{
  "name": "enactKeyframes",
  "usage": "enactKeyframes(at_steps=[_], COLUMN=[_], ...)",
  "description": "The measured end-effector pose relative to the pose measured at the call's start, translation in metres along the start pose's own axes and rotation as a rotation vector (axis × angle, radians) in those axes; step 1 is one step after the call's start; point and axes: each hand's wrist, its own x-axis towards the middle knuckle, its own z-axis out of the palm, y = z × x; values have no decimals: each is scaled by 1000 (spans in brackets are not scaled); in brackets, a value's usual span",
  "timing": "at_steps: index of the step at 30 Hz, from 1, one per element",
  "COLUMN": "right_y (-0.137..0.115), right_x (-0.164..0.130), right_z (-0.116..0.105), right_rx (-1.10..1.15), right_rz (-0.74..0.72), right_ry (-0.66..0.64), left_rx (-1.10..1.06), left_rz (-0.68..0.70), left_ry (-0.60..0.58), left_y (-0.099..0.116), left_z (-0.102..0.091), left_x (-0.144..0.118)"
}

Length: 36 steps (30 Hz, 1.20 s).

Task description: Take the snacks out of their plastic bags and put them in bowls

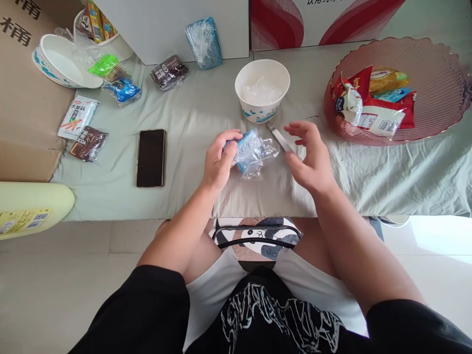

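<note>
A blue snack in crinkled clear wrap [252, 153] is lying on the pale green cloth [191, 123], near the table's front edge at the centre of the view. The left hand [218, 160] is gripping its left end, fingers curled over the wrap. The right hand [308, 157] is hovering just at its three o'clock, fingers spread and holding nothing. A slim metal tool [280, 138], possibly a small knife, is lying partly hidden behind that hand. At twelve o'clock from the snack, a white paper bowl [262, 91] is standing with clear plastic inside. At nine o'clock a dark phone [151, 157] is lying flat. At two o'clock a pink ribbed basket [435, 73] is holding mixed snack packets [372, 105].
</note>
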Motion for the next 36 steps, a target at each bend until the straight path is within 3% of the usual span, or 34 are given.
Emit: enactKeyframes(at_steps=[3, 5, 9, 11, 13, 15, 17, 19, 21, 24, 26, 29, 32, 34, 36], right_y=[-10, -11, 6, 14, 14, 6, -3, -8, -7, -1, -2, -14, -29, -34, -36], right_x=[-2, -1, 3, 3, 1, -2, -5, -8, -8, -7, -6, -8, -14, -18, -21], right_z=[2, 3, -2, -8, -13, -16, -17, -15, -12, -11, -11, -8, 1, 8, 14], right_rx=[174, 146, -29, -47, -19, 20, 2, -104, -239, -317, -242, 1, 208, 325, 505], right_rz=[-129, -142, 7, 63, 47, -38, -136, -163, -94, 55, 139, 288, 417, 493, 599], right_ry=[-116, -125, 89, 218, 305, 325, 242, 114, 68, 197, 243, 46, -192, -245, -255], left_rx=[126, 217, 349, 387, 408, 440, 487, 530, 545, 553, 548, 445, 148, -96, -295], left_rz=[50, 2, -184, -171, -69, 43, 91, 67, -3, -135, -186, -191, -348, -489, -546], left_ry=[5, 35, 215, 284, 222, 17, -199, -303, -303, -274, -249, -166, -120, -125, -148], left_y=[-3, -6, -14, -13, -8, 2, 11, 18, 23, 29, 31, 32, 34, 38, 45], left_z=[-6, -12, -29, -39, -46, -47, -46, -45, -45, -48, -50, -50, -46, -42, -39], left_x=[3, 5, 11, 13, 15, 15, 13, 12, 10, 8, 7, 6, 7, 8, 8])
